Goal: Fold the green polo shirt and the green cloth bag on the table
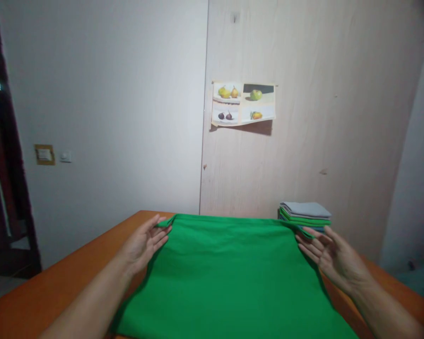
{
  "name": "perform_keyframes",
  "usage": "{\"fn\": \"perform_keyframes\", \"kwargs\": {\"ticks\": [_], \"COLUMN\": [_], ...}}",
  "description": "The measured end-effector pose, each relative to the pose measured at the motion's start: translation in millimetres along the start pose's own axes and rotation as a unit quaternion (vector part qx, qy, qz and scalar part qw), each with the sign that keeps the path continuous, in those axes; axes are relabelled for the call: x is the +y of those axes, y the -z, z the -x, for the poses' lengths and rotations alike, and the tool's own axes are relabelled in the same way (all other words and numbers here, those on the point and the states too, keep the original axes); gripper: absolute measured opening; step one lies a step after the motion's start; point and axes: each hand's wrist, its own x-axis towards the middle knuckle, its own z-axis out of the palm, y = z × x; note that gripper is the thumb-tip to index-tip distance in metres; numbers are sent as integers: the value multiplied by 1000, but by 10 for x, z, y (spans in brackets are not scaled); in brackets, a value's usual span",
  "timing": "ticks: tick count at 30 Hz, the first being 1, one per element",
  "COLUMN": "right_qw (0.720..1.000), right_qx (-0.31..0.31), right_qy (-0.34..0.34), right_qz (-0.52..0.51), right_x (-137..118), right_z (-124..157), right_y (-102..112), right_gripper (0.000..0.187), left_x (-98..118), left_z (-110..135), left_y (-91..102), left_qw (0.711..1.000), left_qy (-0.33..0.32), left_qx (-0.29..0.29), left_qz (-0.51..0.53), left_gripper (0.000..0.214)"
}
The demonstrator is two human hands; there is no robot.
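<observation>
A green cloth (229,278) spreads across the middle, its far edge lifted and stretched between my two hands. At its far left corner, my left hand (144,242) pinches the fabric between thumb and fingers. My right hand (334,256) grips the far right corner the same way, with the other fingers loosely extended under it. The near part of the cloth slopes down toward the table and runs out of the bottom of the view. Whether it is a garment or a plain sheet I cannot tell.
Beneath lies an orange table (74,278). A stack of folded cloths (305,214), grey, green and bluish, stands at the table's far right, just behind my right hand. A pale wall with a fruit poster (243,103) rises behind. A dark doorway (7,165) is at far left.
</observation>
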Motion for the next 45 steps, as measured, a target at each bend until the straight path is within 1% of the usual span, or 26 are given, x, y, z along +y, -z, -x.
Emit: {"fn": "perform_keyframes", "kwargs": {"ticks": [3,6,8,10,13,16,19,21,23,24,27,30,32,33,35,38,40,42,45], "right_qw": [999,997,995,994,995,995,994,993,992,991,985,974,971,971,971,974,977,977,975], "right_qx": [3,7,11,13,11,0,6,20,31,38,69,89,92,92,88,84,83,89,104], "right_qy": [-35,-74,-94,-104,-98,-98,-112,-119,-124,-126,-147,-183,-199,-203,-207,-200,-188,-180,-182], "right_qz": [-4,-13,-14,-15,-15,1,16,18,19,23,61,99,96,91,77,61,60,65,78], "right_x": [249,437,512,538,484,345,194,138,158,204,469,780,890,897,824,630,568,610,793], "right_z": [-25,-67,-108,-159,-246,-354,-510,-648,-803,-879,-1064,-1141,-1143,-1137,-1130,-1158,-1193,-1218,-1214], "right_y": [164,309,372,396,362,261,135,60,7,-8,4,87,150,174,193,154,114,94,116], "right_gripper": [37,39,42,44,41,42,45,44,43,42,39,39,40,39,38,38,38,38,40], "left_x": [-248,-449,-529,-555,-500,-375,-259,-236,-292,-355,-651,-963,-1072,-1084,-1037,-895,-849,-877,-997], "left_z": [-62,-101,-121,-139,-181,-273,-457,-637,-843,-947,-1206,-1339,-1368,-1375,-1387,-1428,-1458,-1468,-1431], "left_y": [132,233,246,210,85,-76,-221,-287,-316,-316,-267,-174,-116,-95,-76,-105,-142,-170,-185], "left_qw": [998,995,994,993,993,995,995,996,995,995,990,983,981,981,982,983,985,985,984], "left_qy": [33,60,69,69,51,18,-2,-8,-10,-7,32,70,75,73,63,45,38,40,48], "left_qx": [51,74,86,97,106,100,95,93,96,100,136,163,169,170,170,161,153,145,135], "left_qz": [-24,-26,-18,-9,1,10,18,17,4,-6,-28,-43,-50,-53,-60,-69,-76,-84,-104], "left_gripper": [19,20,21,20,17,12,9,7,9,11,16,19,19,19,21,25,29,33,38]}}
